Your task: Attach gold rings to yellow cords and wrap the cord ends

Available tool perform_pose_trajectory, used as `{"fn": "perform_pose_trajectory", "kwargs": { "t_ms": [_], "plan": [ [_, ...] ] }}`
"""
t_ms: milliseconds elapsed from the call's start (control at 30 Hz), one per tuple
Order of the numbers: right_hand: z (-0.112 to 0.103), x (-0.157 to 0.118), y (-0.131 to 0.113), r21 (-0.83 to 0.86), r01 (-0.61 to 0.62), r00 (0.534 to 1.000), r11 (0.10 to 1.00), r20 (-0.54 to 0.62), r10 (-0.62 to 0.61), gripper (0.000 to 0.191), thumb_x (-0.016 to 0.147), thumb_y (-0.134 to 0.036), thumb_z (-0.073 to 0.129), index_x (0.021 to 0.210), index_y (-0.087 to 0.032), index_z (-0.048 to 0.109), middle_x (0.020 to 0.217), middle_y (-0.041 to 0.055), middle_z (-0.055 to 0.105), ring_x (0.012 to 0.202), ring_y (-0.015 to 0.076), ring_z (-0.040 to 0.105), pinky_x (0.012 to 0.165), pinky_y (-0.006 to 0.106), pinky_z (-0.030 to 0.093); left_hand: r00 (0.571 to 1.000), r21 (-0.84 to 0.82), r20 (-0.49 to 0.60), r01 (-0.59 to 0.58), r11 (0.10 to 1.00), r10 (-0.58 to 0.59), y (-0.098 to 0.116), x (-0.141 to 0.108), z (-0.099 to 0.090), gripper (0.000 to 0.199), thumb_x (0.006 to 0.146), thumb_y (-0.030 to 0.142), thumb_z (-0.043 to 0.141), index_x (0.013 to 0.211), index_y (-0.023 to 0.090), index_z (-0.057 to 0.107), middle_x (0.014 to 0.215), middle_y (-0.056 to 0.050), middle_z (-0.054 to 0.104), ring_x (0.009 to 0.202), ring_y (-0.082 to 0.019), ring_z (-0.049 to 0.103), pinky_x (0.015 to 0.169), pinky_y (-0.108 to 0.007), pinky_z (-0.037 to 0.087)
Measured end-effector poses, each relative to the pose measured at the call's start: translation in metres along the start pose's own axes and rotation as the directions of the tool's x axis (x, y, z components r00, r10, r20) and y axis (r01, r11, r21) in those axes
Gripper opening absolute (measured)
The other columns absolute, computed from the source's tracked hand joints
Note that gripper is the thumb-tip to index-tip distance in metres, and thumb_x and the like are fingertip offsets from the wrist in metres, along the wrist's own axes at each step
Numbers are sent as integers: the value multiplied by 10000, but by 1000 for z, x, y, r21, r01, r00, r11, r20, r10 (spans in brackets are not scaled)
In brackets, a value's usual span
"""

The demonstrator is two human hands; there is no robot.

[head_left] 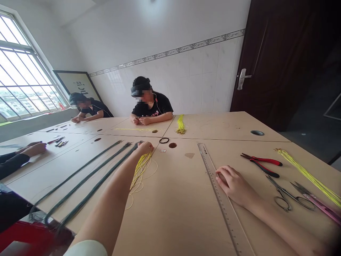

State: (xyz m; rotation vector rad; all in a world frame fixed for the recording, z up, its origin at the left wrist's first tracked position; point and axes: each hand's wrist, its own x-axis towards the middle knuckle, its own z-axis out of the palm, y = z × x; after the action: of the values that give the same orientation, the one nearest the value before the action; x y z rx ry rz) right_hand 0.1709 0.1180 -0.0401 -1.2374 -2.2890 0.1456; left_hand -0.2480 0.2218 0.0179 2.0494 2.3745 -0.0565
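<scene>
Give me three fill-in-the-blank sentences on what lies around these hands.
The left hand rests at the end of a dark green wire bundle, above loose ____ wires.
The right hand lies against the edge of a long steel ____.
Below the pliers, a pair of metal ____ lies open.

Missing words: yellow; ruler; scissors.

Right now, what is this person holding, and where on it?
The left hand grips thin yellow wires at their upper end; the right hand rests empty beside a ruler.
</scene>
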Motion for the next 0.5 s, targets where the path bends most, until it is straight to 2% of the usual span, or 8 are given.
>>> {"fn": "perform_pose_trajectory", "kwargs": {
  "t_ms": [333,500],
  "plan": [
    [-1,0,0,-2,10,1000,1000,-21,-10,188,889,-264,387,949,-200,553,976,78,578,884,213,563,813,372,454,997,-158,-72,9,987,-21,6,1,0,286,881,298,541,1118,137,551,1130,-92,571,983,-219,575,833,-428,493],
    [-1,0,-1,-1,16,1000,1000,-20,-16,182,886,-253,395,958,-197,553,978,73,572,886,214,563,820,378,452,981,-329,-158,55,943,-112,4,5,-23,271,881,300,542,1093,133,565,1094,-82,587,942,-211,590,803,-405,509]
  ]
}}
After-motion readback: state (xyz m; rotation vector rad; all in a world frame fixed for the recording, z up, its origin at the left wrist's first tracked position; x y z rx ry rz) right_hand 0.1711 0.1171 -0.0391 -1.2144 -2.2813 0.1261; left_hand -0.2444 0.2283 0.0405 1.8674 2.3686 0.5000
